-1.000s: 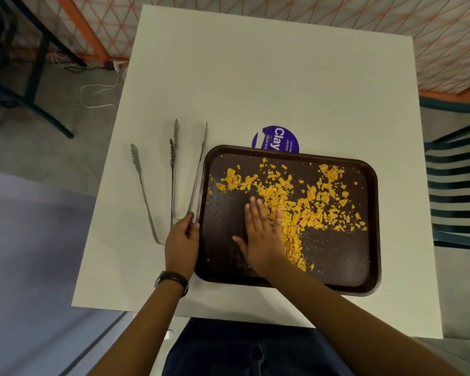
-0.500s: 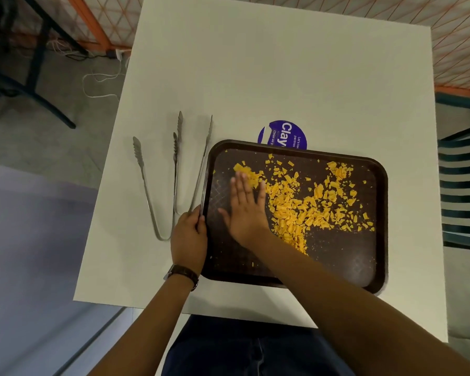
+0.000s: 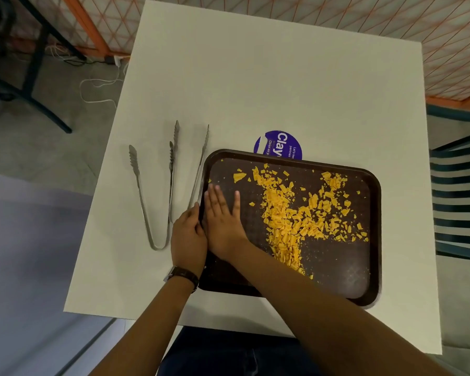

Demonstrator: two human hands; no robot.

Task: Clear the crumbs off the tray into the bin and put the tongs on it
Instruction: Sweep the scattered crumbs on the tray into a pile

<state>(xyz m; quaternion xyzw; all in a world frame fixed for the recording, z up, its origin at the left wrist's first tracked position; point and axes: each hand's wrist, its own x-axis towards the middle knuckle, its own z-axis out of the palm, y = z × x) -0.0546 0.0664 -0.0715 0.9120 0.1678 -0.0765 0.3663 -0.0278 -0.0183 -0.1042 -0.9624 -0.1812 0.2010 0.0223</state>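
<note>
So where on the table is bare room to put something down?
The whole far half of the table, beyond the sticker and tongs, is bare. A strip right of the tray is free. Crowded: left of the tray, with two tongs and the left hand.

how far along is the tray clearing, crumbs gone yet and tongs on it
Nothing is finished. In hand: the left hand steadies the tray by its left rim, and the right hand lies flat on it, left of the heaped orange crumbs. Left: binning them (no bin in view) and placing both tongs.
</note>
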